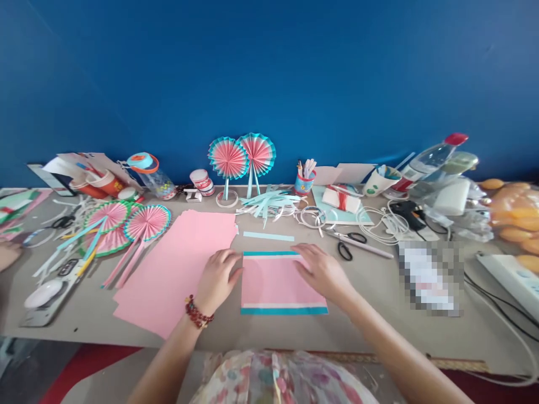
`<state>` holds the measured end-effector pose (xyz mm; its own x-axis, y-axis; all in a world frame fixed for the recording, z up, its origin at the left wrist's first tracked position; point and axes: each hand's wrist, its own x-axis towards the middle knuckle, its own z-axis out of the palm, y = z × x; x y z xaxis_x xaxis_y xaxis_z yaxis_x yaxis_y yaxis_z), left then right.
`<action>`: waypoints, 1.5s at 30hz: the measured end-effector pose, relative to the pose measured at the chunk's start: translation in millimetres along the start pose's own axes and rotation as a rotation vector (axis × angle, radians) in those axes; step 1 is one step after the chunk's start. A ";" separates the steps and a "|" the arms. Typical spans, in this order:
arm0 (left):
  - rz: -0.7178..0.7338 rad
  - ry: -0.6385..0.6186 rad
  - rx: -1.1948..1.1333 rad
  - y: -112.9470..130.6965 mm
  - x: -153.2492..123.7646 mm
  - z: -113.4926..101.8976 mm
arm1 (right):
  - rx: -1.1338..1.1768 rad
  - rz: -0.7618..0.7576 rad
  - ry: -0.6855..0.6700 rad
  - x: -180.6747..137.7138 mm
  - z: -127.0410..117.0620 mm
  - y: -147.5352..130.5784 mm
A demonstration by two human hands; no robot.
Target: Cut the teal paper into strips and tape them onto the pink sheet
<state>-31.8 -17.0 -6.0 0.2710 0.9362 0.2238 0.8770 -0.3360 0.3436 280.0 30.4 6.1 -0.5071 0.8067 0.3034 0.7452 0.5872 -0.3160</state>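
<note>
A pink paper square [278, 283] with white and teal stripes along its far and near edges lies on the grey table [370, 314] in front of me. My left hand [217, 279], with a red bead bracelet on the wrist, rests with bent fingers on the square's upper left corner. My right hand [322, 272] lies flat on the upper right corner, fingers stretched toward the far edge. A loose pale teal strip [268, 236] lies just beyond the square.
A stack of pink paper sheets [177, 269] lies to the left. Finished paper fans [126, 224] lie farther left and two stand upright [242, 157] at the back. Scissors [351, 244], a glue gun [406, 212], cut strips [269, 202], cups and bottles crowd the rear.
</note>
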 end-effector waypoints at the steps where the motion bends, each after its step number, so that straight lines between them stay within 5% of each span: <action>1: -0.022 -0.002 0.031 2.6 4.3 1.9 | 0.033 -0.045 -0.024 10.0 8.8 -15.9; 7: -0.095 0.032 0.126 11.2 17.5 10.7 | 0.048 -0.010 -0.176 55.4 43.4 -63.9; 18: -0.104 0.076 -0.067 10.4 17.6 20.9 | 0.181 -0.032 -0.223 62.2 54.2 -51.0; 33: -0.202 0.071 -0.444 19.1 16.6 18.4 | 0.335 -0.162 -0.151 69.0 38.1 -36.8; 39: -0.246 0.054 -0.542 19.2 17.7 17.6 | 0.231 -0.215 0.017 60.9 36.7 -52.3; 45: -0.247 0.020 -0.614 19.5 18.4 16.8 | 0.216 -0.239 0.021 54.4 48.2 -64.8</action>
<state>-3.0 -4.6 -10.5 0.0787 0.9932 0.0863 0.5248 -0.1148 0.8434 183.2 39.4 -0.3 -0.6459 0.6443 0.4095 0.4959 0.7619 -0.4167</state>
